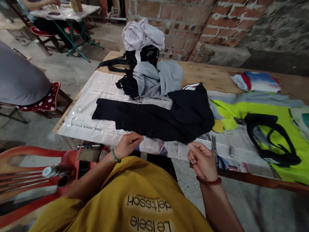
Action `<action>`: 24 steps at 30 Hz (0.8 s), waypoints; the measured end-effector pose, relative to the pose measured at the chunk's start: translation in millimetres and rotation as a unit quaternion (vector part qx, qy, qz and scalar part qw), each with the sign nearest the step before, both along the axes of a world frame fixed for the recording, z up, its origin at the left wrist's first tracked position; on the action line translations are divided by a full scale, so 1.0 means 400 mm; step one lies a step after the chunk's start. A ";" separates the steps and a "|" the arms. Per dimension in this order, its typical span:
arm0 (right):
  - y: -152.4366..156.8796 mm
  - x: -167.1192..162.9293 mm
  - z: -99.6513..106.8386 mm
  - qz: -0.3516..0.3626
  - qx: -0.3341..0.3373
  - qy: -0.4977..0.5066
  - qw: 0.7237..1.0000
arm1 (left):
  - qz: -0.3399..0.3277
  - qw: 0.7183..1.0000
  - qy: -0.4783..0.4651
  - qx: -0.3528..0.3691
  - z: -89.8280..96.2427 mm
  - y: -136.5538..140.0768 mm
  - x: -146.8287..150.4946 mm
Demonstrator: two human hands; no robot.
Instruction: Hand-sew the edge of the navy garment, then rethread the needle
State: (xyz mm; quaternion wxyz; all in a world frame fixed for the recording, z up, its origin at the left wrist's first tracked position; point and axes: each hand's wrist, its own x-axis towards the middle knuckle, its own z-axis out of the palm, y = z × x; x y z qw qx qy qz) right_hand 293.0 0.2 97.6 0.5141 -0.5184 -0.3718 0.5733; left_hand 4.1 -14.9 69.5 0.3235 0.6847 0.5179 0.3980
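A black garment (pixel 148 119) lies stretched out and folded on newspaper, with a white striped patch at its upper right. Along its near edge, my left hand (pixel 126 146) has thumb and fingers pinched together. Further right, my right hand (pixel 202 160) is also closed, its fingertips pinched at the garment's near right corner. Whether either pinch holds fabric or something thin like thread is too small to tell. Beside my right hand lie scissors (pixel 214 149), handles toward me.
Grey cloth (pixel 162 78) and a white cloth bundle (pixel 143 36) are piled behind the garment. At right are a fluorescent yellow garment (pixel 259 109) and a black strap-like loop (pixel 290 152). A red plastic chair (pixel 25 151) stands at my left. A seated person (pixel 14 69) is beyond it.
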 end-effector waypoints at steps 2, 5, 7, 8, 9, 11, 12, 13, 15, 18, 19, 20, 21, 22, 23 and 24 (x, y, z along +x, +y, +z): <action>0.000 0.014 -0.001 -0.014 0.000 -0.001 1.000 | 0.008 1.000 -0.009 -0.012 -0.003 0.002 -0.005; 0.001 0.033 0.002 -0.028 0.009 -0.005 1.000 | 0.027 0.999 -0.015 -0.027 -0.006 0.005 -0.013; 0.002 0.039 0.005 -0.031 0.011 -0.008 0.999 | 0.037 0.999 -0.013 -0.025 -0.007 0.006 -0.017; 0.002 0.040 0.006 -0.033 0.009 -0.007 0.999 | 0.040 0.999 -0.011 -0.022 -0.007 0.007 -0.018; 0.002 0.041 0.006 -0.036 0.006 -0.005 0.999 | 0.042 0.999 -0.010 -0.019 -0.007 0.007 -0.019; 0.003 0.042 0.001 -0.045 -0.002 -0.004 0.999 | 0.049 0.999 -0.010 -0.015 -0.006 0.007 -0.020; 0.005 0.044 -0.005 -0.049 -0.006 -0.005 0.999 | 0.054 0.998 -0.011 -0.012 -0.005 0.007 -0.020; 0.008 0.048 -0.013 -0.051 -0.010 -0.010 0.999 | 0.059 0.998 -0.012 -0.010 -0.004 0.007 -0.021; 0.015 0.061 -0.035 -0.049 -0.020 -0.063 0.997 | 0.066 0.998 -0.012 -0.002 0.000 0.005 -0.020; 0.022 0.075 -0.059 -0.025 0.007 -0.273 0.962 | 0.056 0.998 0.006 0.016 0.009 0.000 -0.013; 0.021 0.071 -0.061 -0.015 0.032 -0.344 0.938 | 0.047 0.998 0.017 0.025 0.013 -0.002 -0.008; 0.016 0.060 -0.057 0.000 0.059 -0.395 0.917 | 0.034 0.998 0.031 0.034 0.017 -0.004 0.000; 0.009 0.042 -0.050 0.020 0.082 -0.416 0.905 | 0.017 0.998 0.046 0.044 0.022 -0.006 0.009; 0.000 0.018 -0.039 0.042 0.098 -0.409 0.906 | -0.003 0.997 0.062 0.053 0.026 -0.007 0.019; -0.009 -0.012 -0.027 0.075 0.104 -0.378 0.917 | -0.023 0.995 0.079 0.062 0.030 -0.008 0.030; -0.018 -0.046 -0.014 0.108 0.104 -0.328 0.933 | -0.042 0.992 0.096 0.070 0.034 -0.009 0.042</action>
